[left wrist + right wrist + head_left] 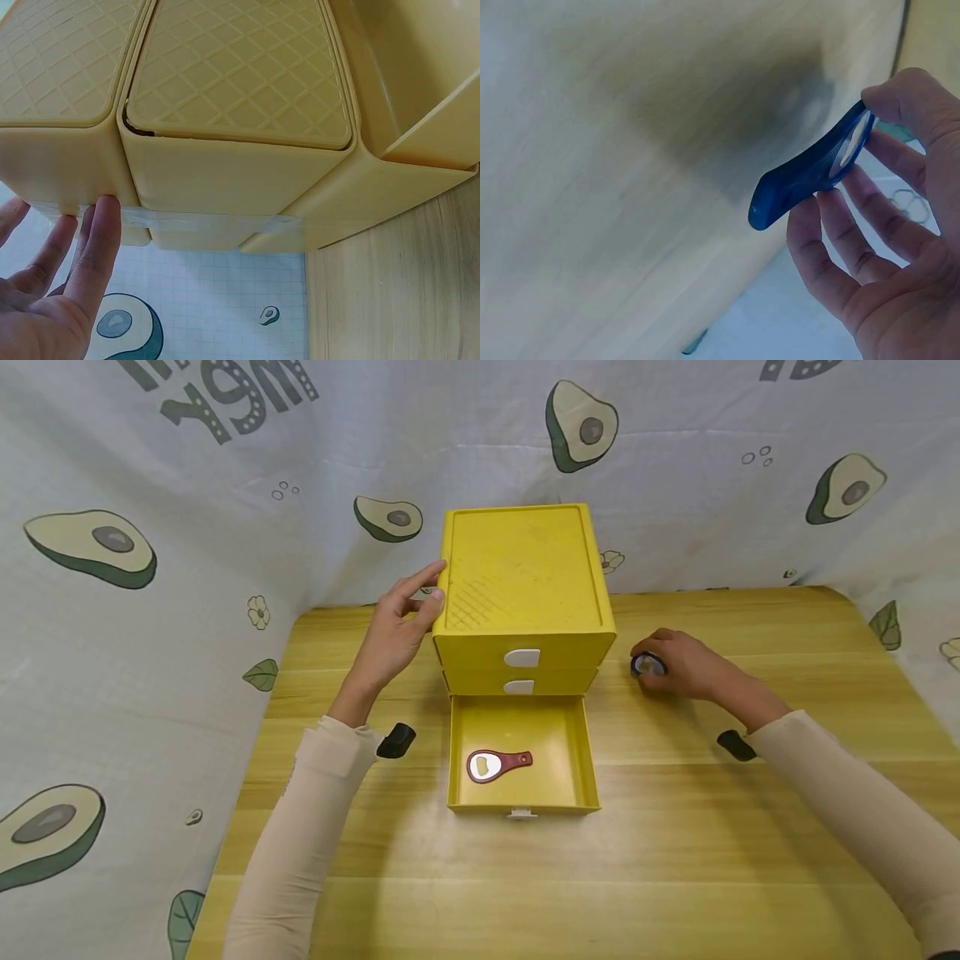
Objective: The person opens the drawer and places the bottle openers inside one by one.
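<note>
A yellow drawer unit stands on the table, its bottom drawer pulled out and the two above closed. My left hand rests its fingertips on the unit's left side; in the left wrist view the fingers are fairly straight against the wall. A dark red bottle opener with a metal plate lies in the drawer. To the right of the unit, my right hand pinches a blue bottle opener between thumb and fingers. In the right wrist view it is tilted, its shadow on the tabletop.
The wooden table extends in front and to both sides. Behind it hangs a pale cloth printed with avocados, which also runs down the left side. White tabs mark the drawer fronts.
</note>
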